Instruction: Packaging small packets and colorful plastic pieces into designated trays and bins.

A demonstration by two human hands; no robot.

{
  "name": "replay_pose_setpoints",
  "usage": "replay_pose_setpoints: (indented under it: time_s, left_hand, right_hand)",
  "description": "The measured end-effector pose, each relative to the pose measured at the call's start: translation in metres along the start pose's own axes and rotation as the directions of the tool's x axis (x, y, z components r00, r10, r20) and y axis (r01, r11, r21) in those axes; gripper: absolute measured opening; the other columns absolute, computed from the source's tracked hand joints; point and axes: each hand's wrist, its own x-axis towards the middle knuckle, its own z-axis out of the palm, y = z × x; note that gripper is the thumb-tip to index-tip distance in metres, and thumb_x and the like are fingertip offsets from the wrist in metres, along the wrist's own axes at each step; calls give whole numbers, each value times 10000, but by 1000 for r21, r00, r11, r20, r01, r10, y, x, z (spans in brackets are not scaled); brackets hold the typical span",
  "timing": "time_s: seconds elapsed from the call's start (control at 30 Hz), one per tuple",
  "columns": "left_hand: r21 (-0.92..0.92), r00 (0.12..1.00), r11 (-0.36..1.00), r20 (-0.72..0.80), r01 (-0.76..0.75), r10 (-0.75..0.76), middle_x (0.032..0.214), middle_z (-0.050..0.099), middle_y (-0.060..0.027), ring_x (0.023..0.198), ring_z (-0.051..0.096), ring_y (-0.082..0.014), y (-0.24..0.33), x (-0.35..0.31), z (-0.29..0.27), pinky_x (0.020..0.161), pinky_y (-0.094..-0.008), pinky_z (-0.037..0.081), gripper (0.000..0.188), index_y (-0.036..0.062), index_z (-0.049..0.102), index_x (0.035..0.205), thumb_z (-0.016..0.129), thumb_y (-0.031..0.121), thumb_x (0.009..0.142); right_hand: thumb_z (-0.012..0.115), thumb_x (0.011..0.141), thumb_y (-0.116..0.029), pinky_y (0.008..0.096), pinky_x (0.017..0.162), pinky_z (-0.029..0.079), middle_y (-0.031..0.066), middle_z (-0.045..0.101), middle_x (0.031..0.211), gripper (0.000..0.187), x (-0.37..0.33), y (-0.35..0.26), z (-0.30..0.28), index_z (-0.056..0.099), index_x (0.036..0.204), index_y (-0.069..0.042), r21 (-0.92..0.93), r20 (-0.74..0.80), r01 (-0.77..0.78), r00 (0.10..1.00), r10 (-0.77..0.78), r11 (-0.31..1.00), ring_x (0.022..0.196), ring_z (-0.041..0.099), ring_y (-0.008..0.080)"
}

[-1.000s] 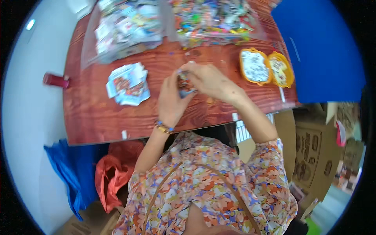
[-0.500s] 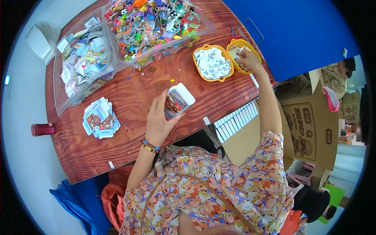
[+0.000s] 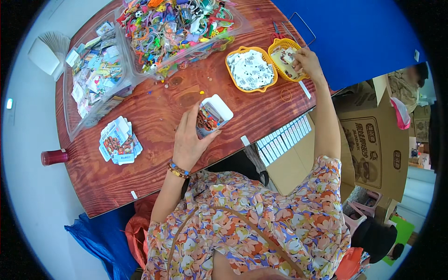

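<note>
My left hand [image 3: 189, 140] is closed around a small printed cardboard box [image 3: 208, 119], tilted above the table, its white top flap raised at the upper end. Over the right yellow basket [image 3: 276, 43], my right hand [image 3: 307, 64] has its fingers pinched together at the rim; what they hold is too small to make out. Small pale and brown pieces [image 3: 285, 60] lie inside that basket. Touching it on the left is another yellow basket [image 3: 233, 85], filled with small white printed packets [image 3: 252, 70]. A stack of flattened printed boxes [image 3: 119, 142] lies at the left.
Two clear plastic bins stand at the back: one with colourful trinkets [image 3: 172, 35], one with small cards and packets [image 3: 98, 77]. Red-handled scissors [image 3: 276, 32] lie behind the baskets. A red jar [image 3: 54, 157] sits at the left edge. Below right, a carton [image 3: 291, 170] holds rows of boxes [image 3: 284, 140].
My right hand has drawn back from inside the right basket to its right rim, fingers pinched. The left hand still holds the box in about the same place. The view has shifted slightly.
</note>
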Motion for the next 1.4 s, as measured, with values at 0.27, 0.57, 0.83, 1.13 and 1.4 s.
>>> replay_pose_setpoints:
  time_s: [0.27,0.57,0.83,1.13,1.4]
  left_hand:
    - [-5,1000,1000,0,24,-24,1258,561,-209,1136,592,-380,-1,-1,0,946,-453,512,884,27,420,1443,868,256,717]
    - [-16,1000,1000,14,19,-18,1266,564,-200,1156,595,-365,1,-2,-3,941,-429,519,849,20,422,1434,858,243,741]
    - [-9,993,997,-89,76,-76,1215,578,-196,1099,590,-379,-2,-2,0,912,-457,505,827,9,457,1386,869,241,708]
    - [5,993,997,-89,81,-81,1231,564,-209,1127,574,-386,-9,-8,-1,923,-457,502,826,4,440,1400,856,229,723]
    - [28,988,994,-113,108,-105,1220,561,-210,1114,580,-381,-17,-14,-3,926,-445,509,835,1,435,1409,858,211,720]
  right_hand:
    - [647,936,-235,307,535,465,71,674,727,219,-1,2,-4,704,895,-27,-338,-131,41,987,-91,940,536,603,120]
    - [697,909,-175,252,561,460,35,659,774,162,-8,-6,-5,710,924,-15,27,-27,137,990,-136,990,578,585,67]
    - [689,894,-133,300,901,480,76,674,1120,121,-82,-84,52,717,900,-16,121,-45,511,859,-509,851,1075,614,159]
    - [702,867,-123,496,1157,268,110,600,1339,115,-174,-136,165,727,973,-85,-146,269,753,654,-707,641,1390,415,329]
    - [661,904,-135,388,1041,442,147,620,1313,272,-150,-128,137,686,1157,-40,141,291,563,763,-578,814,1253,559,306]
